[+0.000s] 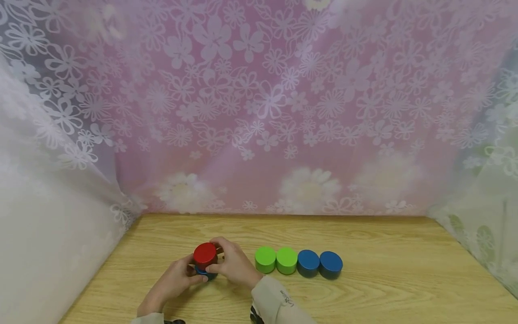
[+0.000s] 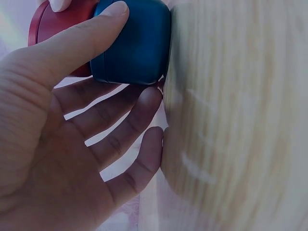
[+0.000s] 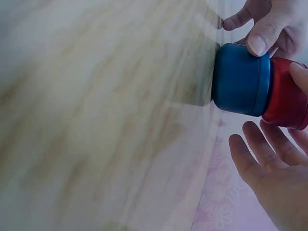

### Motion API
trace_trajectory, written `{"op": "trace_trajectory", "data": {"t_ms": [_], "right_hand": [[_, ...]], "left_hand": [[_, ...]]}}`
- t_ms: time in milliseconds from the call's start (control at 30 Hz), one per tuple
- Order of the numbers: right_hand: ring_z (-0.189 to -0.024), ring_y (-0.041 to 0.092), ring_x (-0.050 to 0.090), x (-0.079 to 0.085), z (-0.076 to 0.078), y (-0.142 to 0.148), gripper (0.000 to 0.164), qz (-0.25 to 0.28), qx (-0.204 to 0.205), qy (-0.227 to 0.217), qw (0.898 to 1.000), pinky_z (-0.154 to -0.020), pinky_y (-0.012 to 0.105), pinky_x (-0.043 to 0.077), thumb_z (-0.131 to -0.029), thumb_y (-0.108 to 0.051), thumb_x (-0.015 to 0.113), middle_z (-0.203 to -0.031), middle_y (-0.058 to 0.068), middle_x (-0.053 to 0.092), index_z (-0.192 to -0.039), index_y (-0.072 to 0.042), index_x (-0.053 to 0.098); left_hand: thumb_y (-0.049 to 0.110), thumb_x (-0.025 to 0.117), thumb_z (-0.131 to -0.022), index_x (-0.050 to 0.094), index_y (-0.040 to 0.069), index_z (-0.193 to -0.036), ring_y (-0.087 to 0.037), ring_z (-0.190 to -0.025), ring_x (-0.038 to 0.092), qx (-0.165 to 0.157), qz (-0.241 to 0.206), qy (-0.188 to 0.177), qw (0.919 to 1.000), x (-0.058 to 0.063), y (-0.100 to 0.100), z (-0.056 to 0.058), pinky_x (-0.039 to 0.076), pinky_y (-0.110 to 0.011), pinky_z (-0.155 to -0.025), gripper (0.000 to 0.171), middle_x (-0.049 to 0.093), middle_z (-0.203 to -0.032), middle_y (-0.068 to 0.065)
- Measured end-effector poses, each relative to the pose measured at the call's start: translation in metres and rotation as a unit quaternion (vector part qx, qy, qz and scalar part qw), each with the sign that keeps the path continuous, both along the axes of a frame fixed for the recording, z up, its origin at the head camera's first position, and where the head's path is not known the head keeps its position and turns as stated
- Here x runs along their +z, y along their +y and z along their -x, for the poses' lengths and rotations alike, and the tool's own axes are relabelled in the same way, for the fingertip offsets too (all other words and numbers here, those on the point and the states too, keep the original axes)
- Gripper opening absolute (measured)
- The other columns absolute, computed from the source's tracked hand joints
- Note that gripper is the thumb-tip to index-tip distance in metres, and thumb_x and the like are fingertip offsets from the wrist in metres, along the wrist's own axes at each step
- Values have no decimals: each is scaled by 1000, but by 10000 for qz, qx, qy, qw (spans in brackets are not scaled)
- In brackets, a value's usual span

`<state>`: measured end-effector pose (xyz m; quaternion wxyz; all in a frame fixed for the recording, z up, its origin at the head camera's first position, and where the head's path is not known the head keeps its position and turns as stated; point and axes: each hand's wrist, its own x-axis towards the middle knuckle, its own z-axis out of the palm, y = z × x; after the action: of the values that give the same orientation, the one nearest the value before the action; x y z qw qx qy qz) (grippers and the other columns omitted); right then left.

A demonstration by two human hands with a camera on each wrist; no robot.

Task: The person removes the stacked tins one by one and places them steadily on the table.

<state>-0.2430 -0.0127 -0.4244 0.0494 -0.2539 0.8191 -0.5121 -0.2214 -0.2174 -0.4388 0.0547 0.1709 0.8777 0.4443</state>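
On the wooden table's left part, a blue round lidded tin [image 3: 239,79] stands upright with a red round tin [image 1: 205,253] on top of it. My left hand [image 1: 175,280] holds the blue tin low down, its thumb on the near side and fingers round the back. With thumb and fingers my right hand [image 1: 236,266] grips the red tin from the right. In the right wrist view, the red tin's base sits against the blue lid, slightly off line. Some right fingers are spread away from the tins.
To the right, two green tins [image 1: 265,259] [image 1: 286,260] and two blue tins [image 1: 308,263] [image 1: 331,265] stand side by side in a row on the wooden table [image 1: 380,294]. A pink flowered cloth [image 1: 283,112] hangs along the back edge, with pale cloth at both sides.
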Motion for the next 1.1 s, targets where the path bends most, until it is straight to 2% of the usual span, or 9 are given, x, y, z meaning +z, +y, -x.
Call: {"op": "trace_trajectory", "data": {"t_ms": [167,300,567,767,1100], "right_hand": [[-111,18,61,-1,1,-2,61,138,128,-187,9996,-89,27,54,-86,-5,83,-125,5,64,-140,-4,55],[-108,18,63,-2,1,-3,60,310,164,-154,9993,-87,23,54,-86,-3,82,-124,5,63,-140,-2,55],[-105,22,66,4,1,2,56,814,145,-96,9965,-86,22,55,-84,3,81,-126,10,60,-135,1,56],[-107,28,65,7,0,7,56,695,99,-23,9975,-87,25,55,-82,1,83,-124,8,60,-132,0,58],[-111,22,62,8,-2,16,56,825,237,131,9962,-92,22,52,-80,2,84,-122,6,60,-130,2,59]], "left_hand": [[17,84,-86,62,-7,-122,-25,-94,67,7,-11,-43,10000,0,1,0,57,-44,-80,48,68,-113,-12],[17,84,-85,62,-6,-122,-24,-94,66,48,-20,-73,10000,1,1,0,57,-45,-81,48,68,-114,-12],[14,83,-87,60,-8,-126,-30,-98,68,-89,-185,-134,9997,1,2,2,57,-49,-85,50,68,-118,-17],[14,83,-87,59,-10,-127,-30,-97,69,-87,-205,-180,9996,1,1,3,57,-49,-85,52,68,-117,-17],[14,83,-87,56,-11,-133,-28,-96,68,11,-248,-290,9993,1,2,1,58,-46,-84,59,67,-120,-19]]}}
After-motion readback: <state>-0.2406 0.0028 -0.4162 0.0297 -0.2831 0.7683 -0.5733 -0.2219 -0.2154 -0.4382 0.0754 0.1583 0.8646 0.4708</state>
